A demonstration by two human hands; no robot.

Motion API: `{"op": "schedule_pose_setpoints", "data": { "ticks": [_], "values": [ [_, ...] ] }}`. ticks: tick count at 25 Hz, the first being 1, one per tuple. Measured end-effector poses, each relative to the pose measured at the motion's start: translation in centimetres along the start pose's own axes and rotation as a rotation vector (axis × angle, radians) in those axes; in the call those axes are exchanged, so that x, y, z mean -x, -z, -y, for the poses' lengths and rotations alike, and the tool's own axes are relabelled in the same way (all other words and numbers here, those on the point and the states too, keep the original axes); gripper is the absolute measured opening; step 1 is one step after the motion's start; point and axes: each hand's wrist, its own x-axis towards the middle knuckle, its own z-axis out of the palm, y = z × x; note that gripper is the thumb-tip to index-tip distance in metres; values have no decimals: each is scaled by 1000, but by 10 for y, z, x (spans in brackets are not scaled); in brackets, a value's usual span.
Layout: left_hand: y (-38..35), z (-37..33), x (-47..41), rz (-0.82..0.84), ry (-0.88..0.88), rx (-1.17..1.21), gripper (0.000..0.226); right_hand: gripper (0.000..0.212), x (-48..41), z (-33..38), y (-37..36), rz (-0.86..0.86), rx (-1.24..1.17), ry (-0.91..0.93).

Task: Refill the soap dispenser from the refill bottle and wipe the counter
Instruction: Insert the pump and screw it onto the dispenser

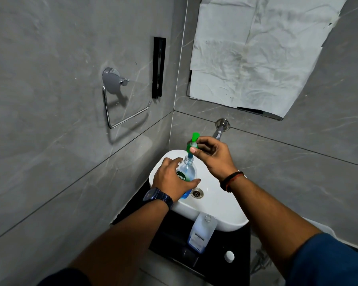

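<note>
A clear soap dispenser bottle (pixel 186 172) with blue liquid low inside and a green label stands in the white basin (pixel 215 205). My left hand (pixel 172 180) is wrapped around its body. My right hand (pixel 212 155) pinches the green pump head (pixel 192 143), lifted above the bottle's open neck, with its tube still reaching down into the neck. The refill bottle (pixel 202 232), a flat clear container with blue liquid at its bottom, stands on the black counter (pixel 170 236) against the basin's front.
A small white cap (pixel 229 256) lies on the counter at the right. A chrome tap (pixel 220 129) juts from the wall over the basin. A drain (pixel 197 192) sits mid-basin. A chrome ring holder (pixel 120 100) hangs on the left wall. Crumpled white paper (pixel 256 52) covers the mirror.
</note>
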Motion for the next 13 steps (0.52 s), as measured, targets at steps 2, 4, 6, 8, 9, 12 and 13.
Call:
{"op": "schedule_pose_setpoints", "data": {
  "ticks": [2, 4, 6, 8, 9, 12, 13],
  "values": [
    [2, -2, 0, 8, -5, 4, 83, 22, 0, 3, 1, 11, -8, 1],
    [5, -4, 0, 12, -12, 9, 83, 23, 1, 5, 3, 32, -30, 3],
    [8, -5, 0, 12, -18, 17, 83, 22, 2, 5, 4, 68, -53, -8],
    [10, -8, 0, 6, -22, 27, 83, 20, 3, 3, 4, 113, -36, -16],
    [11, -10, -1, 3, -29, 31, 83, 22, 4, 1, 5, 120, 2, -10],
    [14, -14, -1, 4, -46, 22, 82, 23, 5, 1, 6, 101, 120, 20],
    [14, -15, -1, 4, -44, 15, 81, 24, 6, 2, 5, 98, 141, 26]
  ]
}}
